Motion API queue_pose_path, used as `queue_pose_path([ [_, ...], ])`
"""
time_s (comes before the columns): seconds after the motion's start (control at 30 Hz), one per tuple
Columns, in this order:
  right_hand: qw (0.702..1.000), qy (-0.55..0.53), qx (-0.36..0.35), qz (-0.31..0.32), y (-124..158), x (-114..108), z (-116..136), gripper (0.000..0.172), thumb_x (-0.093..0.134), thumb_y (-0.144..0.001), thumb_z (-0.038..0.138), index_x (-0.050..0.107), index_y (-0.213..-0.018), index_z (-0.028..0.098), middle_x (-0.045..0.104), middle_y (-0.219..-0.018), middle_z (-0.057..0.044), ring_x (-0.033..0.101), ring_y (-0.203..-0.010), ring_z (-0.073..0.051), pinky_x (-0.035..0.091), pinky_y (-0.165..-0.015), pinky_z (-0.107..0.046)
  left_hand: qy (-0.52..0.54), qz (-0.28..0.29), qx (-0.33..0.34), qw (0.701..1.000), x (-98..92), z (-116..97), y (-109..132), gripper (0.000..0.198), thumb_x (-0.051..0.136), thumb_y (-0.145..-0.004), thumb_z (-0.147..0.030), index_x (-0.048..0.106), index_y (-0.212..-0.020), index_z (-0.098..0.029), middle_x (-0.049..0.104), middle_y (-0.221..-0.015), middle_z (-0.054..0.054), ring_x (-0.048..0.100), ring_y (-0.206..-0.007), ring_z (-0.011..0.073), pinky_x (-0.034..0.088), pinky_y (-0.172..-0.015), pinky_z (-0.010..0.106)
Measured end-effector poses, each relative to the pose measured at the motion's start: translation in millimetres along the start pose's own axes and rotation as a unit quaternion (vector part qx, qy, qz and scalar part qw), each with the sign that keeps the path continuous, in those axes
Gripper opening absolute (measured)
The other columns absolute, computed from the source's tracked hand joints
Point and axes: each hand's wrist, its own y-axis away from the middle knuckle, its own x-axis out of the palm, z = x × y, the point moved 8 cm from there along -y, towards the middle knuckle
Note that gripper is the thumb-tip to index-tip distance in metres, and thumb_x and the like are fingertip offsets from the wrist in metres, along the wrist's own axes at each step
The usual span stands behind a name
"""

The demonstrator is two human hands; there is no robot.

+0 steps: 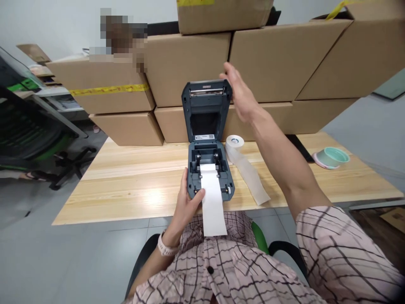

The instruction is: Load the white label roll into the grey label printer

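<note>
A dark grey label printer [193,169] stands near the table's front edge with its lid [187,110] raised upright. Out of its bay runs a white label strip [213,202], hanging over the front toward my lap. My left hand [186,200] grips the printer's front left side, its thumb by the strip's edge and fingers along the casing. Up at the lid's right edge, my right hand [242,95] is against it with fingers stretched out, partly behind the lid. Right of the printer stands a label roll [235,142], its loose strip [251,175] trailing forward.
Stacked cardboard boxes [190,67] form a wall along the back of the wooden table [126,181]. A teal round container [335,156] and a flat black item [299,147] lie at the right. A person [118,38], blurred, is behind the boxes. An office chair [31,131] stands left.
</note>
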Motion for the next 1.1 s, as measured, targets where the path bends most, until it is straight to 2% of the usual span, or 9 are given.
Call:
queue_pose_path([
  [0.13, 0.999, 0.006, -0.039, 0.006, 12.7, 9.5, 20.5, 0.083, 0.004, -0.101, 0.076, 0.053, -0.144, 0.024, 0.063, -0.143, -0.006, 0.059, -0.136, -0.024, 0.044, -0.118, -0.048, 0.054, -0.003, -0.013, 0.998, -7.6, 10.4, 15.9, 0.086, 0.07, -0.092, -0.047, 0.026, -0.165, -0.032, 0.024, -0.174, 0.006, 0.023, -0.161, 0.0302, 0.03, -0.13, 0.043],
  [0.3, 0.992, 0.032, -0.122, -0.001, 143.5, 12.2, 62.2, 0.056, 0.021, -0.109, 0.058, 0.065, -0.131, 0.032, 0.068, -0.139, -0.001, 0.06, -0.135, -0.023, 0.045, -0.118, -0.049, 0.109, -0.058, 0.055, 0.991, -25.6, 2.3, 1.9, 0.075, 0.06, -0.096, -0.057, 0.035, -0.161, -0.033, 0.035, -0.17, 0.01, 0.031, -0.158, 0.0332, 0.033, -0.127, 0.05],
  [0.4, 0.982, 0.102, -0.149, 0.052, 217.3, 35.9, 60.0, 0.048, 0.026, -0.111, 0.049, 0.062, -0.137, 0.032, 0.067, -0.143, -0.002, 0.055, -0.142, -0.023, 0.036, -0.124, -0.057, 0.128, -0.076, 0.089, 0.985, -24.7, -9.9, -13.6, 0.078, 0.059, -0.093, -0.064, 0.036, -0.161, -0.032, 0.034, -0.17, 0.01, 0.03, -0.158, 0.0334, 0.032, -0.128, 0.05],
  [0.5, 0.975, 0.149, -0.157, 0.047, 257.9, 55.7, 46.3, 0.042, 0.034, -0.11, 0.038, 0.059, -0.142, 0.026, 0.064, -0.147, -0.008, 0.05, -0.146, -0.025, 0.037, -0.122, -0.058, 0.109, -0.075, 0.06, 0.989, -15.1, -11.9, -25.1, 0.082, 0.068, -0.089, -0.062, 0.039, -0.159, -0.03, 0.032, -0.171, 0.01, 0.027, -0.16, 0.0332, 0.029, -0.13, 0.048],
  [0.63, 0.981, 0.115, -0.148, -0.044, 271.3, 63.5, 35.1, 0.039, 0.036, -0.108, 0.028, 0.063, -0.137, 0.024, 0.068, -0.141, -0.009, 0.053, -0.144, -0.026, 0.043, -0.118, -0.055, 0.095, -0.052, 0.01, 0.994, -4.4, -5.8, -27.8, 0.086, 0.075, -0.087, -0.049, 0.035, -0.16, -0.032, 0.034, -0.17, 0.009, 0.03, -0.159, 0.0333, 0.031, -0.129, 0.049],
  [0.87, 0.973, 0.101, -0.159, -0.134, 271.9, 66.9, 30.1, 0.039, 0.037, -0.104, 0.022, 0.069, -0.125, 0.028, 0.074, -0.128, -0.004, 0.061, -0.133, -0.024, 0.044, -0.117, -0.053, 0.076, -0.053, 0.033, 0.995, -3.9, -11.4, -25.6, 0.079, 0.072, -0.089, -0.048, 0.036, -0.158, -0.033, 0.044, -0.164, 0.009, 0.043, -0.151, 0.0323, 0.039, -0.124, 0.047],
  [0.97, 0.971, 0.11, -0.163, -0.135, 270.9, 66.6, 30.4, 0.037, 0.037, -0.104, 0.023, 0.069, -0.123, 0.029, 0.075, -0.125, -0.004, 0.063, -0.128, -0.024, 0.045, -0.115, -0.053, 0.032, -0.116, 0.069, 0.99, -13.2, -10.3, -5.5, 0.069, 0.073, -0.09, -0.047, 0.044, -0.151, -0.034, 0.047, -0.159, 0.009, 0.05, -0.143, 0.0279, 0.045, -0.115, 0.041],
  [1.07, 0.975, 0.103, -0.154, -0.121, 269.5, 66.8, 30.6, 0.035, 0.037, -0.105, 0.025, 0.067, -0.123, 0.028, 0.074, -0.126, -0.005, 0.062, -0.129, -0.025, 0.044, -0.116, -0.053, 0.008, -0.238, 0.104, 0.966, -32.9, -2.3, 35.2, 0.028, 0.073, -0.091, -0.043, 0.064, -0.11, -0.026, 0.066, -0.107, 0.004, 0.062, -0.093, 0.0157, 0.05, -0.081, 0.028],
  [1.1, 0.976, 0.1, -0.153, -0.117, 269.2, 67.1, 31.1, 0.035, 0.037, -0.106, 0.026, 0.067, -0.124, 0.028, 0.073, -0.127, -0.005, 0.061, -0.129, -0.025, 0.043, -0.116, -0.053, 0.03, -0.208, 0.078, 0.975, -29.9, 5.8, 43.2, 0.024, 0.067, -0.094, -0.045, 0.063, -0.089, -0.022, 0.06, -0.083, 0.0, 0.055, -0.074, 0.0132, 0.046, -0.069, 0.025],
])
